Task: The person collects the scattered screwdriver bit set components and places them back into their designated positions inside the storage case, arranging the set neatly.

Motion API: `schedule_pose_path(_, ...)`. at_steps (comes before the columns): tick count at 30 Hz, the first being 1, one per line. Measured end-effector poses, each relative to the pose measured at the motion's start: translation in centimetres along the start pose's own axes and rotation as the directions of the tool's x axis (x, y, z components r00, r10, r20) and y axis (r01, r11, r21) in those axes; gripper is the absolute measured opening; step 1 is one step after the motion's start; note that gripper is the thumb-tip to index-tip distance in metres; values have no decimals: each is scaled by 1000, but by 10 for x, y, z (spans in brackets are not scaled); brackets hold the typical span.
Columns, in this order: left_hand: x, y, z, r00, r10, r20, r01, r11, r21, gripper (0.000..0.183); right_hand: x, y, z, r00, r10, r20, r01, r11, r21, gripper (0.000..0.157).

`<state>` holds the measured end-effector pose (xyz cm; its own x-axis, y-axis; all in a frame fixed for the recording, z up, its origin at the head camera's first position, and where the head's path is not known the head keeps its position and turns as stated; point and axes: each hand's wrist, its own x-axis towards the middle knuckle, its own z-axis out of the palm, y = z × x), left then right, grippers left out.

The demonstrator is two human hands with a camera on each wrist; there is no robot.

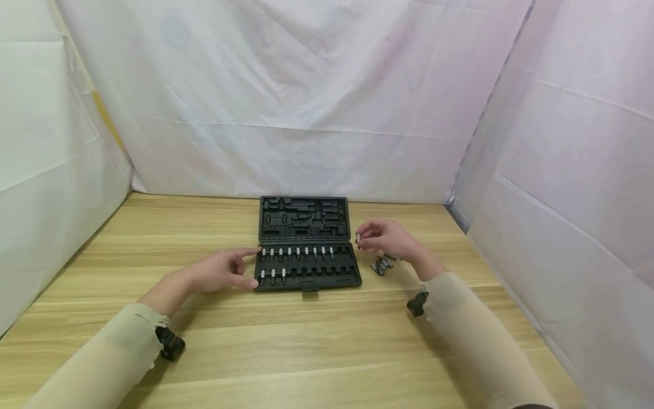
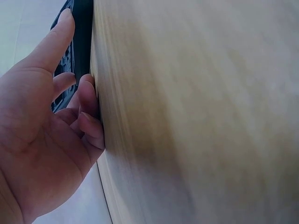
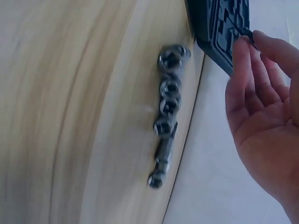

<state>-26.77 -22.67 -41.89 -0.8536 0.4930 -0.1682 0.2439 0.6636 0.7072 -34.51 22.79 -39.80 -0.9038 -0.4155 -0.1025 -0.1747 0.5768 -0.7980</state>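
A black socket case [image 1: 306,288] lies unfolded on the table. Silver bit sockets [image 1: 298,254] fill most of its upper row, and three more [image 1: 273,276] sit at the left of the lower row. My left hand [image 1: 219,271] rests at the case's left side, index finger and thumb stretched to its edge. In the left wrist view the other fingers curl loosely beside the case. Just right of the lid, my right hand [image 1: 388,236] pinches a small bit socket [image 1: 358,238] between thumb and fingertips, above the table. Its tip shows dark in the right wrist view.
A small pile of loose bit sockets [image 1: 380,266] lies on the table right of the case, below the right hand. The lid [image 1: 305,218] stands behind the tray with moulded recesses. White sheeting [image 1: 296,113] closes off the wooden table's back and sides.
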Motion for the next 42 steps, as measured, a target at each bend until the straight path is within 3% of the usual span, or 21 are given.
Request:
schedule_pose_path(13, 1, -1, 0, 1000, 4, -1, -4, 1000, 1, 97, 25, -10, 32, 999, -44, 25, 47, 987, -154, 18)
schedule_pose_path(20, 1, -2, 1, 1000, 7, -1, -7, 1000, -7, 97, 34, -12, 37, 999, -37, 33, 45, 967, -252, 17)
schedule_pose_path(42, -1, 1, -1, 1000, 5, -1, -5, 1000, -5, 97, 33, -9, 38, 999, 19, 47, -6, 963, -269, 16)
